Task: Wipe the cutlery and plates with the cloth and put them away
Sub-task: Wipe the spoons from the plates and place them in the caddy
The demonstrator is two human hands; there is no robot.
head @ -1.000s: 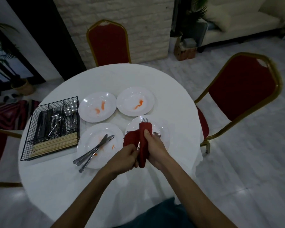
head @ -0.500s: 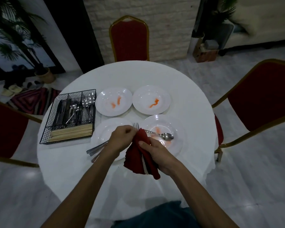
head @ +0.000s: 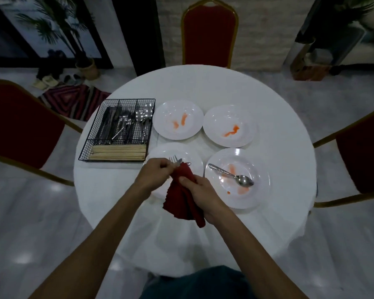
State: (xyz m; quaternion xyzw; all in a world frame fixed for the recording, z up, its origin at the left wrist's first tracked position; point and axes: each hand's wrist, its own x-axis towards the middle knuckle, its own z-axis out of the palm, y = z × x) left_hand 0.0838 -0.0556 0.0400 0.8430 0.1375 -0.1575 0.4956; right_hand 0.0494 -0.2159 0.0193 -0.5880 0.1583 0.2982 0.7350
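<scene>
Head view, table read as a clock face with me at 6.

(a) The left hand [head: 154, 172] pinches the fork [head: 172, 159] just below its tines, fingers curled round it. Only the tines show, pointing toward 12. The handle is hidden inside the red cloth [head: 183, 197].

(b) The right hand [head: 200, 192] grips the cloth, thumb on top and fingers wrapped under it. The loose end hangs toward 6. I cannot tell how far down the fork the cloth reaches.

(c) Both hands are over the near-left plate [head: 188, 152] and cover most of it. A metal tip [head: 187, 163] pokes out beside the cloth, and I cannot tell which piece it belongs to.

(d) The near-right plate [head: 261, 182], at about 4, bears orange smears and a spoon [head: 230, 174] lying aslant with its bowl toward 4.

(e) The far-left plate [head: 166, 111] at 11 and the far-right plate [head: 216, 117] at 1 each carry orange streaks.

(f) The wire basket [head: 89, 147] sits at 10, just beside the left-hand plates. Its far compartments hold dark, glinting cutlery that is too dim to sort piece by piece, apart from spoon bowls in the rightmost one. The near compartment holds pale chopsticks [head: 118, 152].

(g) All of this rests on the round white table [head: 225, 87], whose near edge is hidden by my forearms. Red chairs [head: 209, 33] stand at 12, 3 and 9, and those at 3 and 9 are cut off by the frame.
</scene>
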